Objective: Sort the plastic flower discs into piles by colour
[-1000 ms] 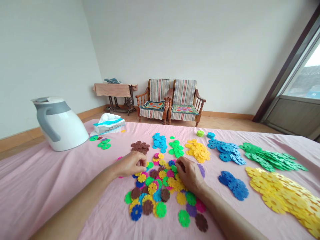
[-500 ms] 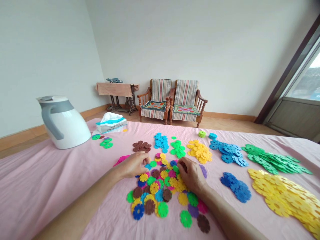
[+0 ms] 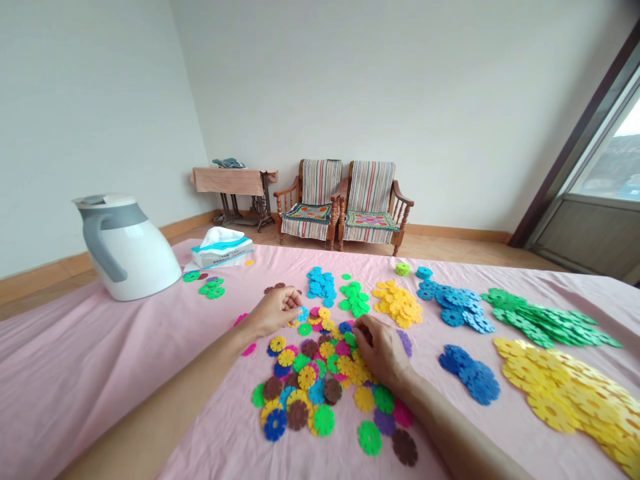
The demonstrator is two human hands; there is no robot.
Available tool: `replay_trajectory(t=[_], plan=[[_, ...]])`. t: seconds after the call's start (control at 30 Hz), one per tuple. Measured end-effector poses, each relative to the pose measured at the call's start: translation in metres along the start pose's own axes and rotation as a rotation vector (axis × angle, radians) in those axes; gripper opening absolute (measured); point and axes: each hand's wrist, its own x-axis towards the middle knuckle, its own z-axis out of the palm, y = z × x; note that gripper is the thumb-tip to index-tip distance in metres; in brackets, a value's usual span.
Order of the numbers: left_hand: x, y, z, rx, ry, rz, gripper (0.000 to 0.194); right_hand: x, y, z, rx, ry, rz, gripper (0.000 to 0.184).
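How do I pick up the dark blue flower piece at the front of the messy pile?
Pinch the dark blue flower piece by its notched near rim, coming from your side of the table. Nothing covers it, and its far edge overlaps a yellow piece, while the near edge meets only pink cloth. It's thin, so a fingertip grip should probably work best.

Noted mixed pile of flower-shaped discs on pink cloth. Recorded left hand at pile's far left edge — light-blue disc pinched at fingertips; right hand curled over pile's right edge. Logged beyond pile: light-blue cluster, green cluster, yellow cluster. Sighted white jug, tissue box beyond pile, to its left.
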Motion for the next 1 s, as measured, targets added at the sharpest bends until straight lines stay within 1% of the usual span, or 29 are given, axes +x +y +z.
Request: replay_trajectory(t=[0.1, 0.2, 0.3, 0.37, 0.4, 0.43, 0.5, 0.63, 0.73, 0.83, 0.9, 1.0], plan=[[0.020, 0.001, 0.008, -0.010, 0.058, -0.053, 0.013, 0.000, 0.001, 0.001, 0.008, 0.009, -0.004, 0.014], [0.047, -0.001, 0.017, 0.024, 0.107, -0.088, 0.011, 0.000, 0.001, 0.001, 0.010, 0.015, -0.007, 0.014], [0.073, -0.004, 0.024, 0.045, 0.213, -0.100, 0.012, 0.000, 0.001, 0.001, 0.004, 0.015, -0.011, 0.013], [0.082, -0.006, 0.025, 0.053, 0.270, -0.094, 0.013, 0.000, 0.001, 0.001, 0.003, 0.010, -0.007, 0.013], [0.082, -0.007, 0.025, 0.059, 0.281, -0.086, 0.014, 0.000, 0.001, 0.001, 0.002, 0.009, -0.007, 0.013], [0.080, -0.007, 0.025, 0.066, 0.279, -0.076, 0.015, 0.000, 0.002, 0.001, 0.003, 0.008, -0.008, 0.013], [0.068, -0.008, 0.022, 0.087, 0.236, -0.044, 0.015, 0.000, 0.002, 0.002, 0.002, 0.010, -0.016, 0.013], [0.030, -0.005, 0.017, 0.140, 0.059, 0.038, 0.009, 0.000, 0.002, 0.002, -0.003, 0.017, -0.015, 0.013], [0.007, -0.004, 0.013, 0.202, -0.028, 0.097, 0.006, -0.001, 0.001, 0.001, -0.001, 0.010, -0.011, 0.013], [-0.002, -0.007, 0.012, 0.388, -0.064, 0.189, 0.008, -0.001, 0.000, 0.000, -0.002, 0.008, -0.006, 0.014], [-0.005, -0.010, 0.013, 0.509, -0.053, 0.243, 0.012, -0.001, -0.001, 0.000, -0.004, 0.009, -0.007, 0.014], [-0.006, -0.012, 0.014, 0.521, -0.051, 0.261, 0.016, -0.001, 0.000, 0.000, -0.006, 0.008, -0.009, 0.014]])
